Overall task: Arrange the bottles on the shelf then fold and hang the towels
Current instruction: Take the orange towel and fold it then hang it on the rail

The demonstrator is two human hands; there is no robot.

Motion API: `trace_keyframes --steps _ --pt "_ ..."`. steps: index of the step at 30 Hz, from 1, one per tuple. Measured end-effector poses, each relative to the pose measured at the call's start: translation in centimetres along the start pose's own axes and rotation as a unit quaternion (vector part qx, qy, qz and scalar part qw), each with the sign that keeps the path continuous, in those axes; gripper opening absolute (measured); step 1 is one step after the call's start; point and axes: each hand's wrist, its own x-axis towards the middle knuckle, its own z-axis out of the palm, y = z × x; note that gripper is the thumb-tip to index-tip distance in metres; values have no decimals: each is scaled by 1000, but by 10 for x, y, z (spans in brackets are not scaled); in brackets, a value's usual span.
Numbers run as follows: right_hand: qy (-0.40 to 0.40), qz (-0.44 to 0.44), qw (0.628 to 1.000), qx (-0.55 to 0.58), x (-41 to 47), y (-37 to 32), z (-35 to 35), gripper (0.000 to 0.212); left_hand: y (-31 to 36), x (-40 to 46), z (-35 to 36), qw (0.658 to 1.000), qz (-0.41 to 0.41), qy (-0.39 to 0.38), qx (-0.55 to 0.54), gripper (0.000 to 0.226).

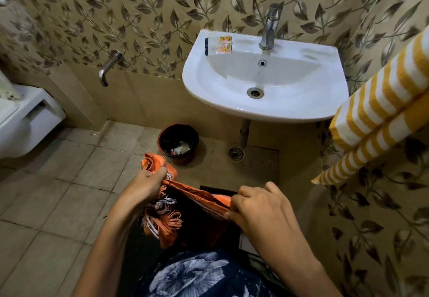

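Both hands' grips, left hand (145,185), right hand (257,208), orange towel (199,195) stretched between

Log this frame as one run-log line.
step: folding towel | left hand: grips orange towel | right hand: pinches its edge | striped towel: already hung | bottles: not visible

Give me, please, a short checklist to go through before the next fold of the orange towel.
1. Left hand grips the orange towel: ok.
2. Right hand pinches its top edge: ok.
3. Edge between the hands taut and straight: not ok, it sags and is bunched at the left hand.
4. Fringe hangs free of the floor: cannot tell.
5. Striped towel already hung at right: ok.
6. Space left beside it for the orange one: cannot tell.
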Motion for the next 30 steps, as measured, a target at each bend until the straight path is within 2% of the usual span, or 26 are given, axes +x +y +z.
trace_keyframes --steps 2,5,7,9,10,14,17,20,22,25,30 --pt "-17 26 1000 -2 -2 7 8 25 -1 -1 -4 1000 -2 3 -12 47" --pt "-40 27 999 19 -3 12 15 13 -1 -2 -6 1000 -2 -24 -20 40" --pt "-92 24 987 126 -2 15 17 8 1 -4 -6 999 -6 -35 -23 33" --pt "-144 50 947 281 0 16 22 11 2 -6 -5 998 -8 -41 -40 29" --pt "-136 66 921 360 0 16 25 14 3 -7 -5 998 -10 -46 -48 31" --pt "-4 148 823 549 4 18 37 18 5 -12 -6 992 11 -102 -77 44" --pt "85 224 745 623 10 19 42 22 8 -24 -5 986 54 -131 -82 19" --pt "119 234 737 623 12 21 43 28 10 -34 -3 980 58 -167 -94 21" --pt "122 235 732 628 13 19 40 34 9 -40 1 977 67 -181 -91 12" --pt "128 244 723 634 13 14 36 32 9 -50 9 980 87 -163 -76 17" --pt "128 202 739 629 9 9 38 22 11 -65 18 965 59 -160 -199 24"
